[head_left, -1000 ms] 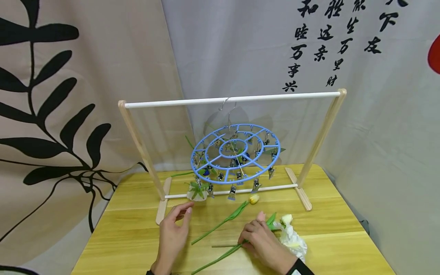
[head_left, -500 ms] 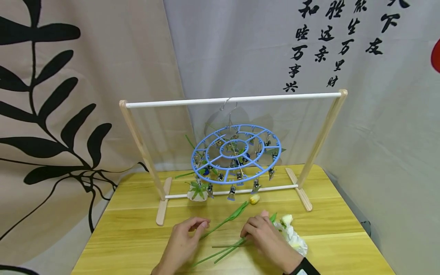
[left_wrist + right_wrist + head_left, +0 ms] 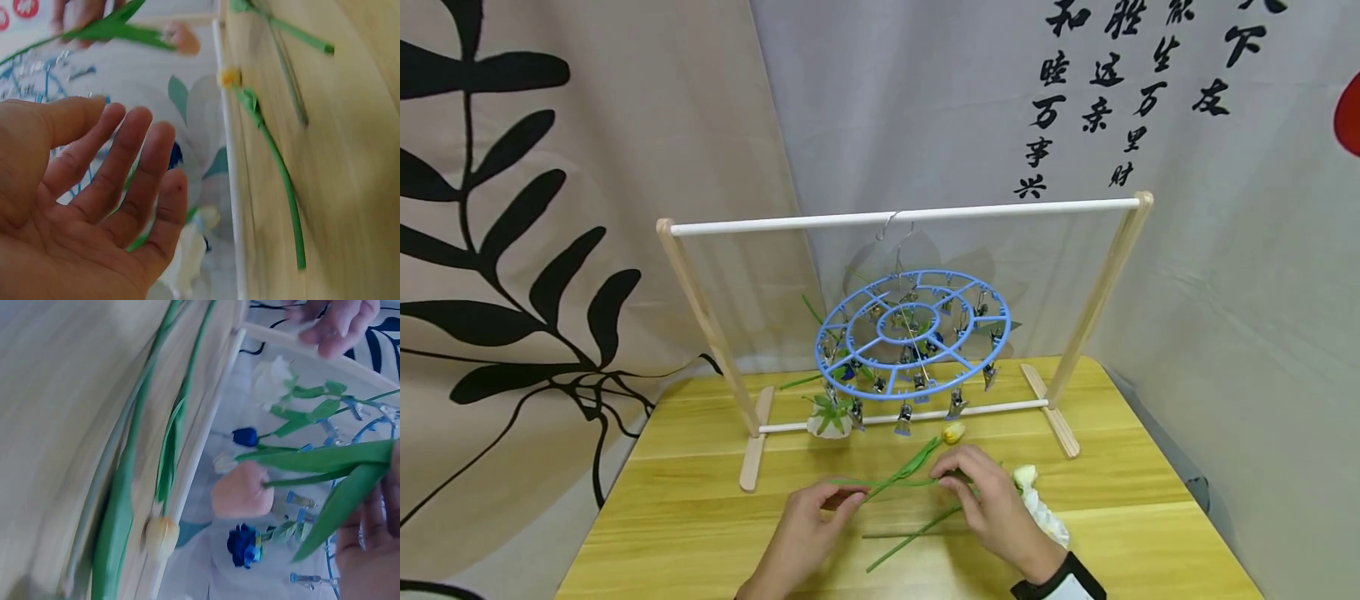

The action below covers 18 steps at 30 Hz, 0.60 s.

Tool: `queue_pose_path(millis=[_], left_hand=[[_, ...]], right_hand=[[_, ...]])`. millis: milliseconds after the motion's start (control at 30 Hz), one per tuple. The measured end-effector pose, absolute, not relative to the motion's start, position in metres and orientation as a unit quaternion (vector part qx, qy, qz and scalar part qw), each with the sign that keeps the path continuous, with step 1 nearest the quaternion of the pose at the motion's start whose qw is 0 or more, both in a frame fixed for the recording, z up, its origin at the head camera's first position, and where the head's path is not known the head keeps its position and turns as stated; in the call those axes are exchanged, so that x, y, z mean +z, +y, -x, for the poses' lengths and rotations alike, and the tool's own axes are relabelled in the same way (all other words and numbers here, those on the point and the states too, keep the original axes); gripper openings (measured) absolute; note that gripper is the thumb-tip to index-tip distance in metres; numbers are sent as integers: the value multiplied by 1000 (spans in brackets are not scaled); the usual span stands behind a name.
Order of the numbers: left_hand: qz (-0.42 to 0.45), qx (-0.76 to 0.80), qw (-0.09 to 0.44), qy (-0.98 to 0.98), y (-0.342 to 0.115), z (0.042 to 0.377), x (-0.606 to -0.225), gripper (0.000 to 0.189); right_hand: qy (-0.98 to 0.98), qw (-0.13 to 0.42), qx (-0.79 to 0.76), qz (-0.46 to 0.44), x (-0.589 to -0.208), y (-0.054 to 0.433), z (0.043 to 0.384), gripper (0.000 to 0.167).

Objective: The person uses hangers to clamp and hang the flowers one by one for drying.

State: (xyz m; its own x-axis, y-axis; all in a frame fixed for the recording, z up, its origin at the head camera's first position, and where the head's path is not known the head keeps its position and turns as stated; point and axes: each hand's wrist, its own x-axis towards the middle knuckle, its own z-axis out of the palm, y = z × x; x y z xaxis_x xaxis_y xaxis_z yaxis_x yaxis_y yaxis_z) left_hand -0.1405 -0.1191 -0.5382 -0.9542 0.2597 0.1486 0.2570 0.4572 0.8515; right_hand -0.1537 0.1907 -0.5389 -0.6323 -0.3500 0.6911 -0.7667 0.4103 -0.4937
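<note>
Right hand (image 3: 992,512): grasps one pink tulip (image 3: 325,457) between thumb and fingers. Left hand (image 3: 816,529): holds nothing.

Pink tulip: in front of the blue clip hanger (image 3: 895,397), its stem running left from the right hand towards the left fingertips and crossing the yellow tulip (image 3: 916,463); bloom hidden in the head view. Contact with the left fingertips: cannot tell.

Likely faults: the stem could snag the yellow tulip and drag it along, since the two cross; a slack pinch would probably let the bloom tip downward; the hanger's clips could catch the broad leaves if these swing close.

Pose: right hand reaches in from the near right, fingers pointing left, above the table (image 3: 685,517); left hand comes from the near left, fingers loosely bent and parted.

Also present: white tulip (image 3: 1025,477), far right of the right hand; thin stick (image 3: 910,536), between the hands.
</note>
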Motion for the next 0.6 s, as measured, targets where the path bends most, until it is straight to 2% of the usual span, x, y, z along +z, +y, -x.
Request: queue_pose_path(millis=[167, 333, 467, 600], left_hand=[[-222, 478, -45, 849, -94, 135, -538, 29], [-271, 462, -117, 836, -75, 135, -530, 43], [-298, 452, -160, 826, -66, 137, -526, 40], [-294, 436, -180, 831, -62, 138, -523, 25]], right_hand=[[-752, 261, 499, -343, -533, 180, 146, 40], [-709, 227, 577, -337, -531, 172, 142, 42], [-668, 195, 631, -343, -531, 167, 141, 36], [-649, 178, 654, -346, -532, 164, 139, 30]])
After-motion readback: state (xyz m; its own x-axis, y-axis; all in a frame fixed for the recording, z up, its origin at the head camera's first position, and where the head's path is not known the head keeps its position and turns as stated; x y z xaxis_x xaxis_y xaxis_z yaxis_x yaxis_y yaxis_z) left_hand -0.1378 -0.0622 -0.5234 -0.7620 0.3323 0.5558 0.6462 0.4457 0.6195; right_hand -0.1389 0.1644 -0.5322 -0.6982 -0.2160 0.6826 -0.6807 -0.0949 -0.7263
